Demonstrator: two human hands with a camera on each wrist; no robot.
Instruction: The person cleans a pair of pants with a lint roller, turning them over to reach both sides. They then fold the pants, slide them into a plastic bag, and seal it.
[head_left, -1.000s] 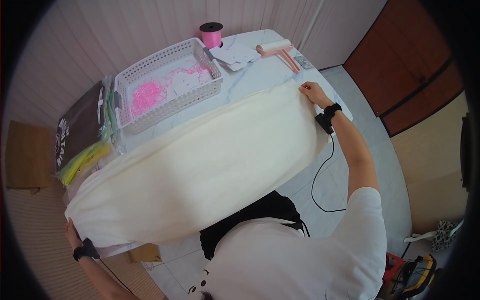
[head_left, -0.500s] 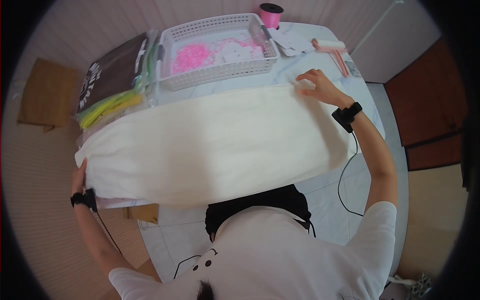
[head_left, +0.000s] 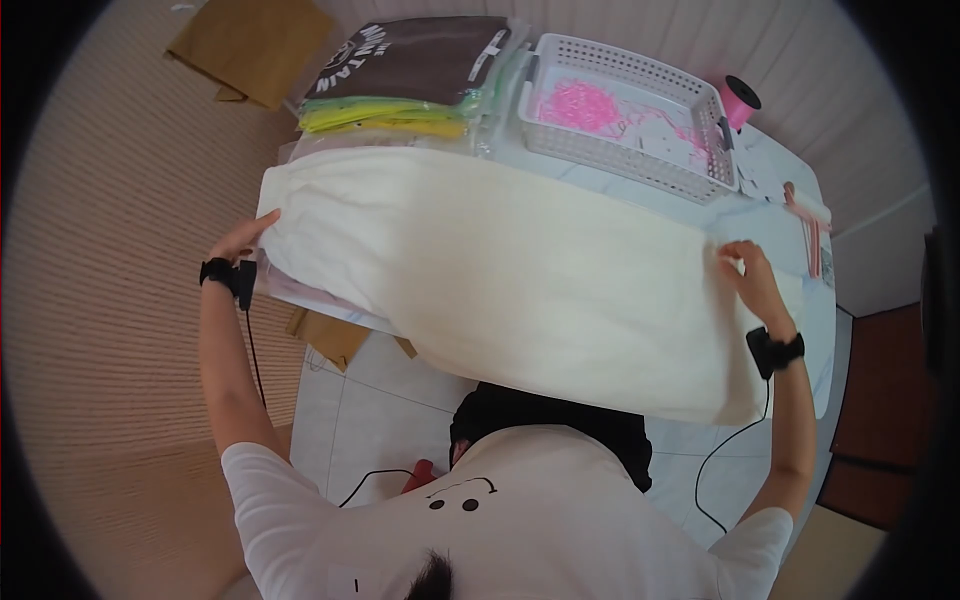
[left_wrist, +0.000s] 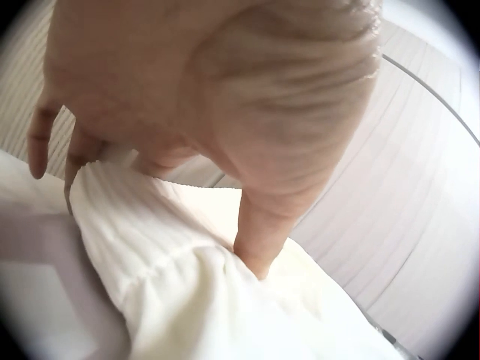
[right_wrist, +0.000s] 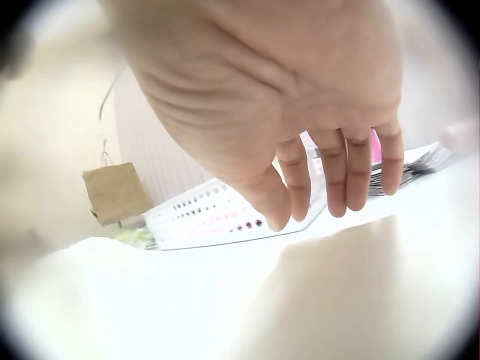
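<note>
The cloth point(head_left: 560, 280) spans from left fingers point(left_wrist: 262, 232), which pinch its end, to right fingers point(right_wrist: 336, 180), loosely bent. Bags point(head_left: 410, 60) lie beyond the left ones, the basket point(head_left: 630, 168) beyond the right; rightward, the bench point(head_left: 818, 300) shows its edge.

The table point(head_left: 760, 218) (marbled) bears cloth point(head_left: 540, 270) between left hand point(head_left: 238, 238) and right hand point(head_left: 755, 280); beyond them, bags point(head_left: 415, 62), basket point(head_left: 620, 163), spool point(head_left: 738, 103), roller point(head_left: 811, 207).

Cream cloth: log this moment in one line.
left hand: grips gathered end | right hand: at other end, nothing held | cream cloth: spread across table | white basket: beyond cloth
</note>
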